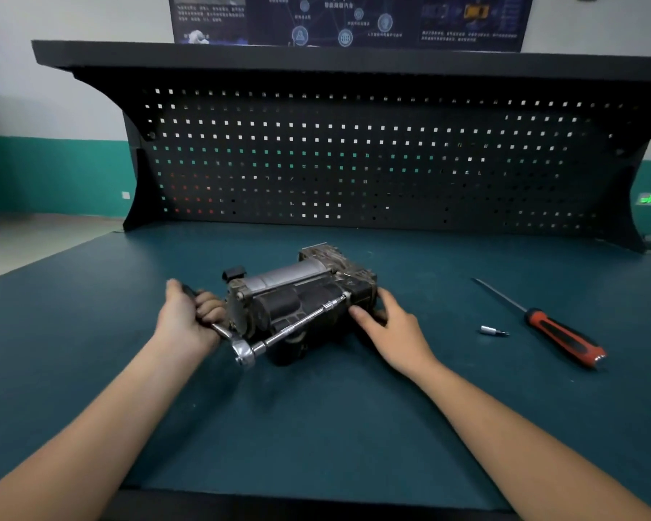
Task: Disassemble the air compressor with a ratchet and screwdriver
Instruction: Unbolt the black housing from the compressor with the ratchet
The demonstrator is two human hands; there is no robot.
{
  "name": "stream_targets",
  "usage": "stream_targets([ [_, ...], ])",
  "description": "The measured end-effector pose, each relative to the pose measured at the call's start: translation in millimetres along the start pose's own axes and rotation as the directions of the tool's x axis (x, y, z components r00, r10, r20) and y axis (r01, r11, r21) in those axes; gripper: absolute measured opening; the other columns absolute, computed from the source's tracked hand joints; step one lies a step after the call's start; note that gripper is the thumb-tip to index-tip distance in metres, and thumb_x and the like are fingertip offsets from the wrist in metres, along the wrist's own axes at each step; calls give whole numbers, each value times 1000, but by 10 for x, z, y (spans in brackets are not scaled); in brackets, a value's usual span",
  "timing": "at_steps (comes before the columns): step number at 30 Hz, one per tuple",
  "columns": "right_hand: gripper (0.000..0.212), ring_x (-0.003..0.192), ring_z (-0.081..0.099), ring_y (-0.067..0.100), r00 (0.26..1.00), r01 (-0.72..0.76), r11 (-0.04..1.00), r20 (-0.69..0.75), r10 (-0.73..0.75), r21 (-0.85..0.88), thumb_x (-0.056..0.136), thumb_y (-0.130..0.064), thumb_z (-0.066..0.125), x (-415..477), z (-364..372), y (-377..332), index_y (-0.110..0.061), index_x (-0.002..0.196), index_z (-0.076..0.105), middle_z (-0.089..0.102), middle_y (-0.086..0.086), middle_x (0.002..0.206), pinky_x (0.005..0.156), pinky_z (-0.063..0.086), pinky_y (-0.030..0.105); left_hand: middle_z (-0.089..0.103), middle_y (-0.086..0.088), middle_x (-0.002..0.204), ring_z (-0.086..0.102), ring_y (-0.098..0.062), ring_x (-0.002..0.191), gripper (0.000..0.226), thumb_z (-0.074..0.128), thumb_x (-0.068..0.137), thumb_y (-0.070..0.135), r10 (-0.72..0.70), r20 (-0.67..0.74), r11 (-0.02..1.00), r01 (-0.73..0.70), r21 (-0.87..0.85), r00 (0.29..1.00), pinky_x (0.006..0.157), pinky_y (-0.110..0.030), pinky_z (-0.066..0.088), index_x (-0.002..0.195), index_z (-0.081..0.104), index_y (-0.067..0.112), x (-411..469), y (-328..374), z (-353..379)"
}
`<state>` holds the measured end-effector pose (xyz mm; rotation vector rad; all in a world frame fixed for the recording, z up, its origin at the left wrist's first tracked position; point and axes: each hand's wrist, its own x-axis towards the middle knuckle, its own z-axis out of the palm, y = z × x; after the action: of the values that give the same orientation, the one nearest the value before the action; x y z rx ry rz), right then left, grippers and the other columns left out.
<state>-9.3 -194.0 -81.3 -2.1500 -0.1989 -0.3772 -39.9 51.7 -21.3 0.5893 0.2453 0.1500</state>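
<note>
1. Workbench (316,438): dark teal top with a black pegboard (354,163) standing at the back. It carries everything below.

2. Air compressor (297,295): lies on its side at mid-bench, directly in front of me, with the silver cylinder uppermost and the grimy black housing toward me. It looks whole, so I judge the task to be at an early stage.

3. My left hand (188,317): fingers curled tight round the ratchet handle, just left of the compressor's end.

4. My right hand (391,329): fingers nearly straight, holding nothing. It is laid against the compressor's near right side to steady it, with the thumb close by the socket.

5. Ratchet (243,353): the head sits at the near left corner of the compressor. A long extension bar (296,327) runs from it across the housing to a socket (332,305), which seems seated on a bolt. The bolt itself I cannot make out.

6. Screwdriver (564,338): red and black handle. It lies untouched, well to the right.

7. Small bit (491,330): lies loose between the compressor and the screwdriver.

Step in hand, as I judge it: loosening a housing bolt. The next move calls for swinging the handle with my left hand while my right braces the body, keeping the long bar square on the bolt so the socket does not slip off.
</note>
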Motion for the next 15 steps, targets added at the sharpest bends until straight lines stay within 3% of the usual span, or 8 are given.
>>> stream_targets([
  [4,54,114,55,17,1000,-5,1000,1,5,-1,86,-48,55,8,5,5,-30,135,40,63,-2,118,83,37,22,21,8,35,16,-4,25,45,31,98,46,185,115,979,-193,70,976,25,-15,13,63,31,17,-167,-6,173],
  [6,54,112,55,16,1000,-6,1000,-1,6,1,86,-49,55,7,7,6,-30,135,40,63,-3,116,81,36,21,24,9,37,17,-4,27,46,30,97,48,346,304,897,-408,171,888,30,-10,14,62,39,20,-342,-47,277],
  [8,54,112,56,16,1000,-7,1000,-5,7,-1,86,-49,55,8,11,7,-30,134,41,64,-3,117,80,35,20,33,9,38,24,-3,31,40,36,92,40,453,620,639,-718,275,641,35,-9,22,57,47,23,-587,-114,341],
  [9,53,112,56,16,1000,-6,1000,-11,6,-3,86,-48,55,8,14,7,-30,134,41,64,-3,117,80,35,20,41,9,45,30,1,35,30,38,87,34,419,808,382,-888,256,413,39,-8,28,61,50,24,-699,-154,341],
  [11,52,113,56,18,1000,-5,1000,-24,4,-15,86,-47,56,9,17,12,-30,133,43,64,-2,117,79,35,20,49,8,64,39,1,48,12,46,85,26,-21,999,-22,-999,-34,-34,49,-3,30,73,47,24,-835,-270,270],
  [12,52,114,55,19,1000,-5,1000,-26,5,-18,86,-48,56,13,15,14,-30,133,43,64,-1,117,80,35,21,50,5,66,43,-4,52,14,51,87,29,-256,955,-70,-982,-177,-153,49,-8,33,76,45,22,-853,-345,206],
  [13,53,115,54,20,1000,-6,1000,-23,6,-17,86,-48,56,18,15,16,-30,133,42,64,0,118,82,36,22,52,3,63,46,-9,51,20,55,87,33,-418,888,-83,-965,-249,-193,46,-15,37,77,46,19,-867,-405,161],
  [15,54,117,53,20,1000,-8,1000,-14,8,-15,86,-49,56,23,19,24,-30,135,41,63,1,120,87,38,25,54,0,61,49,-16,51,28,54,88,39,-494,846,-71,-961,-268,-200,41,-20,37,76,48,15,-869,-458,106],
])
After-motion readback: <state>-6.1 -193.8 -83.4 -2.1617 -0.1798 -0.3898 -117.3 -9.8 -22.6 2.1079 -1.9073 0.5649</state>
